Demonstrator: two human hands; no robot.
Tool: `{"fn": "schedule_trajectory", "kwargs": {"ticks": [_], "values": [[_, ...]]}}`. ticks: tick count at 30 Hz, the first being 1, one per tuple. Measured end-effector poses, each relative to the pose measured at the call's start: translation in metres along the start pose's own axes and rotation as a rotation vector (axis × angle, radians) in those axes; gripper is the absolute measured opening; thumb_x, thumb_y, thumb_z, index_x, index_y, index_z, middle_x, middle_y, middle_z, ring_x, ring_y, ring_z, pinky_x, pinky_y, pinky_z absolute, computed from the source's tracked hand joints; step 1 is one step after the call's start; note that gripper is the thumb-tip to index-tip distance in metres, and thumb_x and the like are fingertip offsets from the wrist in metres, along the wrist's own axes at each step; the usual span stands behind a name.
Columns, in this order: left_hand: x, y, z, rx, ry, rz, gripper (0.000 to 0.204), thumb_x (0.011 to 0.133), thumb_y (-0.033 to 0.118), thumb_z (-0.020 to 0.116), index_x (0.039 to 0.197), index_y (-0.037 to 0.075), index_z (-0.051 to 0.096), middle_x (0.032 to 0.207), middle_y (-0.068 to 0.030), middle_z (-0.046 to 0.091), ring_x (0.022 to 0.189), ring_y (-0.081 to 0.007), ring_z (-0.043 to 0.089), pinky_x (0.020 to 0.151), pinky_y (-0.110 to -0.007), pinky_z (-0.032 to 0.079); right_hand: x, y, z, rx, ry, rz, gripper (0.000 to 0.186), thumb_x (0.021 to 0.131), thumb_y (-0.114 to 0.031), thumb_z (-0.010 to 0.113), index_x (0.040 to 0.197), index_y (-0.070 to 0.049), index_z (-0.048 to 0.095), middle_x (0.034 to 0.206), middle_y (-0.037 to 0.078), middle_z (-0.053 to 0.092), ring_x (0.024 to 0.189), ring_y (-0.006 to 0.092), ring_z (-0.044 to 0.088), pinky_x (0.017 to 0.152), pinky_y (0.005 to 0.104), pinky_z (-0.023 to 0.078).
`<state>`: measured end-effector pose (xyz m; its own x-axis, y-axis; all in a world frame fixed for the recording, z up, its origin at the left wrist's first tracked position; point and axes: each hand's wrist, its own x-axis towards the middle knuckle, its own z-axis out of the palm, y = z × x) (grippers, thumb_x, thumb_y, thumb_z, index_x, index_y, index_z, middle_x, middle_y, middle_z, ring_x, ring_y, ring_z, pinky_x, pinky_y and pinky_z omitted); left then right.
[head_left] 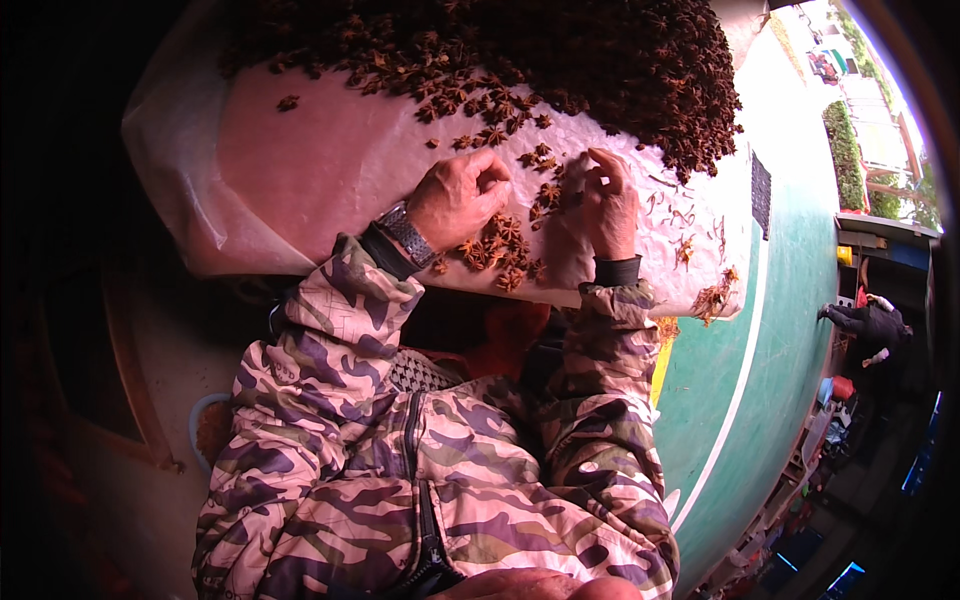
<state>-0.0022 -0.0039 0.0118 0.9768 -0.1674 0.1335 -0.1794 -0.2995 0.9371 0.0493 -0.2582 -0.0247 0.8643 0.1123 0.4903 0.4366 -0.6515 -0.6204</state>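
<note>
My left hand (460, 198), with a metal-banded watch on its wrist, hovers over a pale plastic sheet. Its fingers curl in toward the thumb; anything between them is too small to make out. Just below it sits a small pile of reddish-brown star anise (498, 250). Opposite, my right hand (610, 205) has its fingers bent into a pinch, and what they hold, if anything, does not show. Between the two hands lie a few loose star anise (546, 195). A large dark heap of star anise (640, 70) covers the far side of the sheet.
The plastic sheet (290, 170) drapes over the work surface. Thin stems and bits (712, 298) lie along its right side. Beyond is a green floor (735, 400) with a white line and a dark mat (761, 195). At the far right a person (872, 322) is among clutter.
</note>
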Motion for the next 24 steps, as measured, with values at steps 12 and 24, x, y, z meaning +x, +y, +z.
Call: {"fn": "schedule_trajectory", "kwargs": {"ticks": [12, 24], "values": [[0.001, -0.011, -0.006, 0.079, 0.174, 0.006, 0.015, 0.1, 0.013, 0.068, 0.109, 0.002, 0.068, 0.09, -0.0057, 0.072, 0.079, -0.011, 0.065, 0.073, -0.029, 0.054, 0.005, -0.022, 0.017, 0.175, -0.053, 0.041, 0.037, 0.093, 0.004, 0.06, 0.128, -0.003, 0.066, 0.122, 0.018, 0.069, 0.111, 0.0351, 0.066, 0.096, 0.038, 0.053], [0.008, -0.008, -0.02, 0.195, 0.331, -0.079, 0.019, 0.098, 0.011, 0.066, 0.116, 0.003, 0.067, 0.103, -0.0105, 0.07, 0.087, -0.0194, 0.068, 0.077, -0.032, 0.056, 0.018, -0.065, 0.023, 0.366, -0.293, 0.112, 0.03, 0.096, 0.003, 0.065, 0.126, -0.001, 0.068, 0.123, 0.01, 0.07, 0.111, 0.0204, 0.069, 0.092, 0.031, 0.055]]}}
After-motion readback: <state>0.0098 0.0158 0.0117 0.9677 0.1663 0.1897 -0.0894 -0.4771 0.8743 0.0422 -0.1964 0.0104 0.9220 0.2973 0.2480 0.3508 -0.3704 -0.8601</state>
